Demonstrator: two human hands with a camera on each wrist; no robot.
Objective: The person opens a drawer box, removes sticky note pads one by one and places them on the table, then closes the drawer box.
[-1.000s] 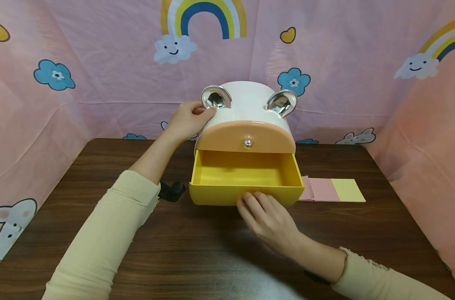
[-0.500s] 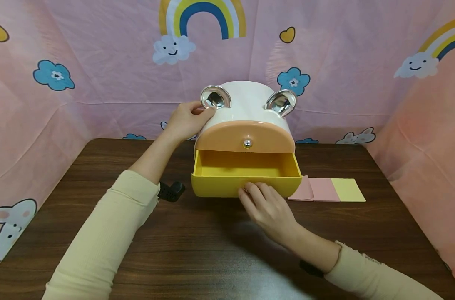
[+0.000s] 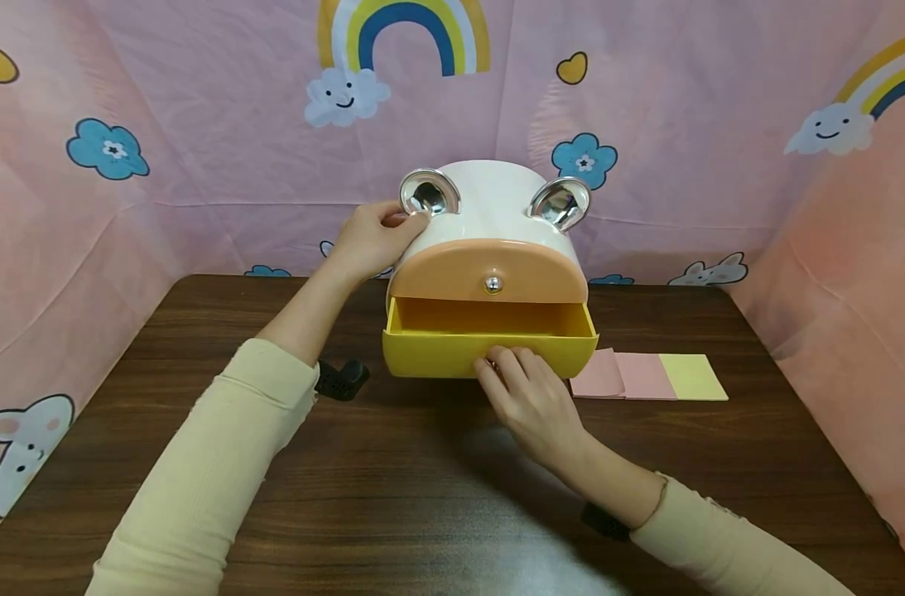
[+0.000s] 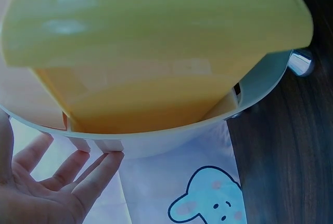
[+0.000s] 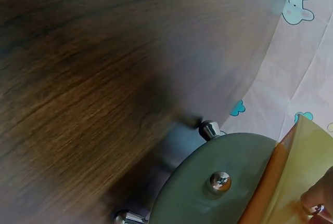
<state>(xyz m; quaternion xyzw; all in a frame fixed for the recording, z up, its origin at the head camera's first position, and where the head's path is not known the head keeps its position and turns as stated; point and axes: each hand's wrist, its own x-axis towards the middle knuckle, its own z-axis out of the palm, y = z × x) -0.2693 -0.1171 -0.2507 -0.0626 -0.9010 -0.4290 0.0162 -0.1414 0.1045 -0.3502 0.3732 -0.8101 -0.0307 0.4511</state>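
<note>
A white animal-shaped drawer box [image 3: 493, 194] with two silvery ears stands towards the back of the table. Its yellow drawer [image 3: 437, 354] is pulled partway out, and no contents show inside. My right hand [image 3: 530, 406] is at the middle of that drawer's front, pinching its small silver knob [image 5: 315, 209]. At the box's left side my left hand [image 3: 377, 240] braces the shell beside the left ear. In the left wrist view its extended fingers [image 4: 96, 174] touch the white wall. Above the yellow drawer, an orange drawer [image 3: 437, 277] with a silver knob is closed.
Pink and yellow sticky notes [image 3: 646, 377] lie right of the box. The right wrist view shows a lower grey-green drawer [image 5: 190, 187] and silver feet [image 5: 209, 129]. Patterned cloth [image 3: 236, 132] hangs around the dark wooden table [image 3: 392, 497].
The yellow drawer has slid partway inward, away from me, with my right hand moving along with it. More of the sticky notes shows. My left hand has stayed in place.
</note>
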